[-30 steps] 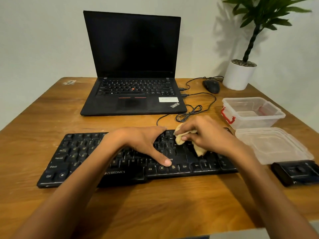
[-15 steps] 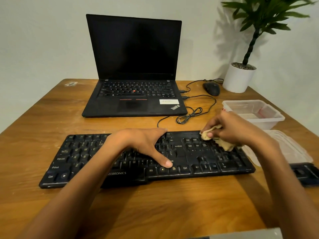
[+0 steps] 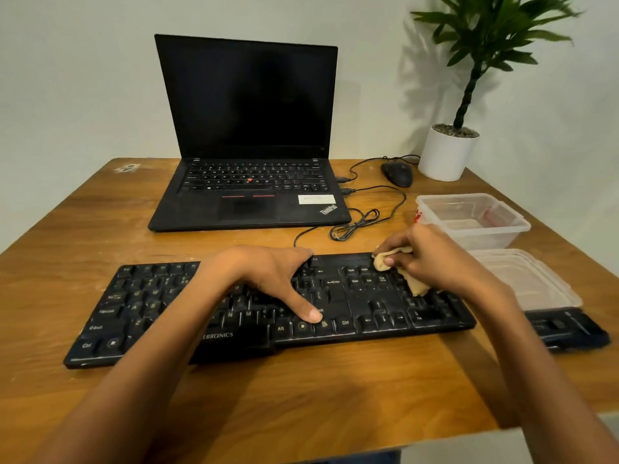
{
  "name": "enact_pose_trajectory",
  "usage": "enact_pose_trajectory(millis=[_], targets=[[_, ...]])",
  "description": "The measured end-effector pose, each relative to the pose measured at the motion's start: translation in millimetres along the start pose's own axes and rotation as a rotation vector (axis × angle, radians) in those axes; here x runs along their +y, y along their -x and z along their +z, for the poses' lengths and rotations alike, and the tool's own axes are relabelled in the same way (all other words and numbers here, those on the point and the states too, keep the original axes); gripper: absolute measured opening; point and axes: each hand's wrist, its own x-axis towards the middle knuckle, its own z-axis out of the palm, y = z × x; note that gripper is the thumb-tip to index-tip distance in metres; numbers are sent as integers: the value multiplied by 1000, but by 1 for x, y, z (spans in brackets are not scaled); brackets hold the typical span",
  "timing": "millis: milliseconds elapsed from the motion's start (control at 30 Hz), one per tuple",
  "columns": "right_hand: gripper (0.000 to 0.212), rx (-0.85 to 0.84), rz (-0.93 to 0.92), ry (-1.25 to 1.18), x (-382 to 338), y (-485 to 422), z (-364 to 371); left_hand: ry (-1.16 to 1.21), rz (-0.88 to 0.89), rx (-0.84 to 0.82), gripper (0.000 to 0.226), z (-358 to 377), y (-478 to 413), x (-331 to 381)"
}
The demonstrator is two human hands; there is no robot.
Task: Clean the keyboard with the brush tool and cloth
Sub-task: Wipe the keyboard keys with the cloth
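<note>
On the wooden surface (image 3: 301,396) our left hand (image 3: 268,279), spread flat, steadies the stiff Zebronics keyboard (image 3: 140,306) while, at three o'clock, our right hand (image 3: 432,259) pinches the soft, bunched cloth (image 3: 415,284).

You had two hands over one worktop (image 3: 301,396), left hand (image 3: 268,272) and right hand (image 3: 432,259); one keyboard (image 3: 134,306), one cloth (image 3: 415,285), one laptop (image 3: 248,202), one mouse (image 3: 397,173), one potted plant (image 3: 447,154), one clear tub (image 3: 472,226), one lid (image 3: 532,283), one black tool (image 3: 566,328) at three o'clock.
</note>
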Motion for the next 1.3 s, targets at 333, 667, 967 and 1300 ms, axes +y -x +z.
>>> enact_pose_trajectory(millis=[333, 667, 967, 1300], targets=[[27, -195, -226, -226, -13, 22, 2, -113, 97, -13, 112, 8, -14, 18], [37, -228, -266, -288, -17, 47, 13, -138, 81, -24, 110, 7, -12, 22], [34, -156, -288, -297, -27, 46, 26, -154, 66, -19, 111, 7, -12, 24], [31, -61, -265, -352, -24, 59, 31, -169, 49, -41, 112, 5, -13, 26]])
